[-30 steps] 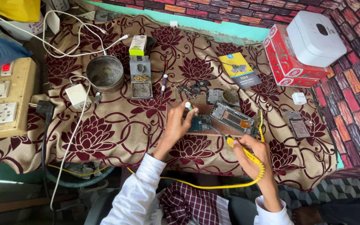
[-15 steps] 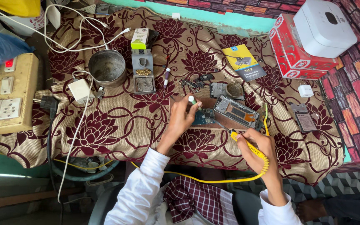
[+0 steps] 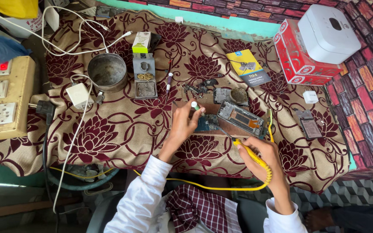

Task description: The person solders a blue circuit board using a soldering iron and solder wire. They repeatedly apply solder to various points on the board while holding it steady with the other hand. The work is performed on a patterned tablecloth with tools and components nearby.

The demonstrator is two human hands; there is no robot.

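Note:
My left hand [image 3: 184,124] pinches a thin tool with a white tip [image 3: 194,105] upright over a small blue circuit board [image 3: 207,124]. My right hand [image 3: 260,156] grips a yellow soldering iron [image 3: 250,153], its metal tip reaching toward the same board. An opened phone frame [image 3: 241,118] lies just right of the board on a brown work block. The iron's yellow cord [image 3: 212,186] curls down past my lap.
A metal pot [image 3: 107,71], a grey solder stand [image 3: 145,81], a white charger [image 3: 79,95] and cables lie to the left. A switchboard [image 3: 5,99] sits at the far left. Red boxes [image 3: 301,58] with a white case [image 3: 329,28] stand at the right, a small phone part [image 3: 310,125] nearby.
The view has shifted slightly; both hands stay over the board, and the left hand's tool has dropped a little closer to it.

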